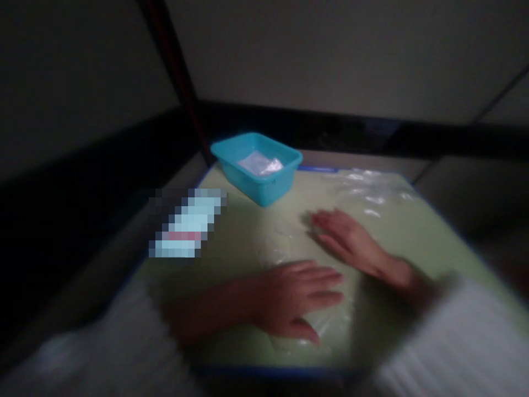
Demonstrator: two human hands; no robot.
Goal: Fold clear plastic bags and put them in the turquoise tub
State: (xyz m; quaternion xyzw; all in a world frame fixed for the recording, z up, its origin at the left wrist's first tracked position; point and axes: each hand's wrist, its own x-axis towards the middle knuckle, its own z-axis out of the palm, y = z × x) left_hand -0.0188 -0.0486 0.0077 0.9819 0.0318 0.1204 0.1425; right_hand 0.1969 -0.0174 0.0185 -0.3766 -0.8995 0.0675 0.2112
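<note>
"Clear plastic [279,255] lies on the yellow-green table [239,237], near its front edge and partly beneath the left hand [300,300]. Why that spread palm?"

"Probably because such thin film slides and wrinkles easily; a broad, flat hand presses it more evenly than fingertips would. Its fingers are splayed and grip nothing."

"And the right hand [351,237]?"

"Just beyond, palm down, fingers stretched out, with no object visible in its hold. It's blurred, so I can't tell whether it touches the film or hovers."

"What about the turquoise basket [264,190]?"

"It stands upright toward the far side, with pale, shiny packaging [258,164] inside; likely placed there to be reachable without crowding the forearms."

"More around them?"

"Another glossy sheet [367,190] at the far right, a pixelated panel [188,223] by the left edge, and 2 white sleeves [467,331], ending short of the wrists, perhaps so cuffs don't drag."
</note>
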